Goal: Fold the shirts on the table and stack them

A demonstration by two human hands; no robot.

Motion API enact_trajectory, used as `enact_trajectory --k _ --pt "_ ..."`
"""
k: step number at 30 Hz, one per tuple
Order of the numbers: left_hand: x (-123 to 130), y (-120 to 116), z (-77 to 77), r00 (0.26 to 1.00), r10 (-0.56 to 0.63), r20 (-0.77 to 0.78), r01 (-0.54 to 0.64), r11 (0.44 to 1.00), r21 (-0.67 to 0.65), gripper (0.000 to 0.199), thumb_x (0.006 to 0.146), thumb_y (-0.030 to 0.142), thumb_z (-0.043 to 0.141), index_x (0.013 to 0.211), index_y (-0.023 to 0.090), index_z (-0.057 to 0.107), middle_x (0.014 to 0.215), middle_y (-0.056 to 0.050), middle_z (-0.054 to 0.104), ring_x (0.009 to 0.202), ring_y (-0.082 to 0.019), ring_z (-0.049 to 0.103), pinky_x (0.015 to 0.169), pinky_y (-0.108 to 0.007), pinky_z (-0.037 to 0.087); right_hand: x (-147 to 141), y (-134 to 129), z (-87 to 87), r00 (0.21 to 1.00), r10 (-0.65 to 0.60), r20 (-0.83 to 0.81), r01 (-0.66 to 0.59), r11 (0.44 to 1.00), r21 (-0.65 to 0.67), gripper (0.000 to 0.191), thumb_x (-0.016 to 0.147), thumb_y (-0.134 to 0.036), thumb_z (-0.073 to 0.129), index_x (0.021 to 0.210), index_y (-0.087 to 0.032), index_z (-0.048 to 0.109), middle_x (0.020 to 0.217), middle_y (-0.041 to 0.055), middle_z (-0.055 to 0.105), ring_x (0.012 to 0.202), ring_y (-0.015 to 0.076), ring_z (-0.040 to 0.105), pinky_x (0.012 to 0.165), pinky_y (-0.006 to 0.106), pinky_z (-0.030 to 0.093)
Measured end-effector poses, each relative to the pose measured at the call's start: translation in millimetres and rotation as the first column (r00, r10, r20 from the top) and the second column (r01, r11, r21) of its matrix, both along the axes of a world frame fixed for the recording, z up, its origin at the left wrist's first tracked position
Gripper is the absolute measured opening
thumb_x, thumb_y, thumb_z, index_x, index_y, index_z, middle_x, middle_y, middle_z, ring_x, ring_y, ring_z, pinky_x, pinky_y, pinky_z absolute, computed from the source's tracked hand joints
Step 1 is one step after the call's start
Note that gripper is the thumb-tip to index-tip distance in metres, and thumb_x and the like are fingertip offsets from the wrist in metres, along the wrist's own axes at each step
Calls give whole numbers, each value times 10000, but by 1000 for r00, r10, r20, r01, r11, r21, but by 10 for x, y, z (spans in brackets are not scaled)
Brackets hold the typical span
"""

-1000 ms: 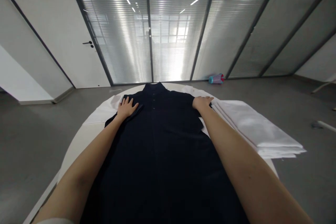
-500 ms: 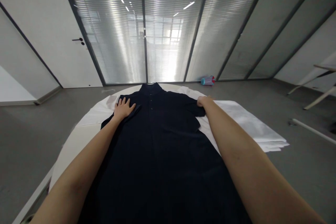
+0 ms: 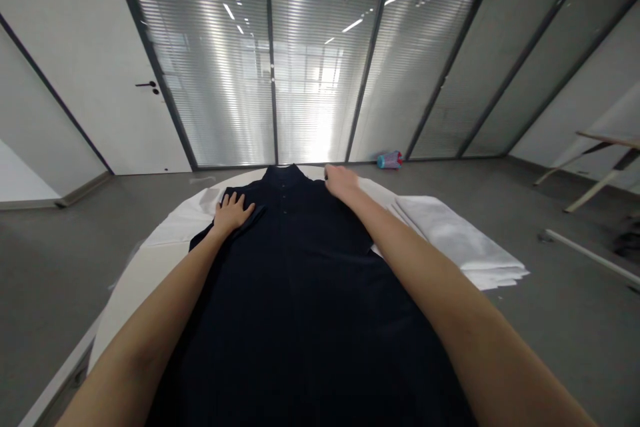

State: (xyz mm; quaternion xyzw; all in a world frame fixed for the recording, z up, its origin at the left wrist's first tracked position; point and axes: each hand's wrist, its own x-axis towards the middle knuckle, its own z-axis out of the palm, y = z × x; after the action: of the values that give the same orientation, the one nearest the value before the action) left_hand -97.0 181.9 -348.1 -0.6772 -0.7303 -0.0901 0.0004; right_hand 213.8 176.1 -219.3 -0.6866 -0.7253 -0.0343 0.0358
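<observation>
A dark navy short-sleeved shirt (image 3: 295,280) lies spread out, its collar at the far end and small buttons below it. My left hand (image 3: 231,213) rests on the left sleeve and shoulder, fingers spread. At the right shoulder, beside the collar, my right hand (image 3: 342,180) is closed with a bit of dark cloth showing at its fingertips. My right forearm hides part of the shirt's right side, so the sleeve there is hard to make out. Under the shirt is a round white table (image 3: 145,273).
Folded white cloth (image 3: 450,233) lies at the table's right and hangs past its edge. A blue and red patterned object (image 3: 389,160) is on the floor by the glass partition (image 3: 315,80). To the far right stands a wooden-legged table (image 3: 600,180). A door (image 3: 145,120) is at the left.
My right hand has moved left from the outstretched right sleeve to the shoulder near the collar, and the sleeve no longer sticks out. My left hand has stayed put. The view has shifted slightly.
</observation>
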Motion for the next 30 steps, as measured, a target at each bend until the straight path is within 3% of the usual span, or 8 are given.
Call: enact_trajectory --k 3,6,13,17,19,21,25,30 --pt "5 -10 13 1000 0 1 0 1000 -5 721 981 587 299 1545 145 375 1624 -158 278 1502 -373 218 1184 -546 225 -339 -294 -250 985 174 -2 -174 983 -52 444 939 -312 583 1377 -274 525 1244 116 670 1070 268 670 855 367 517" --pt "6 -14 23 1000 -6 -4 6 1000 -7 721 981 590 294 1546 149 375 1624 -161 277 1501 -375 219 1180 -551 228 -487 -544 -483 963 270 -4 -270 960 -81 461 922 -323 599 1374 -269 523 1216 111 672 1010 258 684 820 360 519" --pt "-3 1 26 1000 -2 14 2 1000 -11 721 978 590 307 1546 151 375 1625 -153 276 1502 -376 219 1183 -551 226 -217 -814 -739 946 299 124 -308 950 55 290 964 -315 505 1194 -187 626 1219 150 623 1070 291 603 822 383 503" --pt "6 1 7 999 -2 35 2 1000 -4 711 978 584 333 1533 145 401 1620 -163 283 1500 -382 221 1182 -558 225 -47 -848 -918 948 299 105 -312 939 143 334 1000 -382 444 1175 -191 655 1172 132 629 1048 281 579 830 370 494" --pt "17 -17 14 998 -9 55 6 999 46 686 976 581 360 1510 158 444 1611 -163 304 1496 -387 232 1176 -575 227 -12 -838 -989 954 293 70 -301 940 163 344 1001 -378 445 1209 -198 651 1180 126 625 1051 270 571 851 359 485" --pt "31 -44 54 997 -20 78 5 984 178 612 987 551 374 1462 192 515 1598 -139 342 1493 -375 249 1175 -588 223 2 -810 -1032 956 289 41 -292 941 169 337 991 -371 471 1213 -198 657 1178 122 626 1050 263 570 866 353 477" --pt "86 -94 221 985 -95 143 22 895 445 463 1025 414 358 1322 203 644 1487 -96 521 1429 -289 405 1178 -489 284 16 -737 -1066 962 272 5 -269 947 176 301 987 -333 494 1171 -189 684 1140 118 640 1035 259 586 874 353 466" --pt "433 -232 374 954 -274 122 184 855 486 400 1019 368 404 1221 193 701 1378 -74 626 1348 -252 511 1167 -429 322 26 -714 -1094 952 296 -79 -272 935 226 292 1000 -276 472 1155 -188 703 1090 92 673 1001 226 621 862 316 459"
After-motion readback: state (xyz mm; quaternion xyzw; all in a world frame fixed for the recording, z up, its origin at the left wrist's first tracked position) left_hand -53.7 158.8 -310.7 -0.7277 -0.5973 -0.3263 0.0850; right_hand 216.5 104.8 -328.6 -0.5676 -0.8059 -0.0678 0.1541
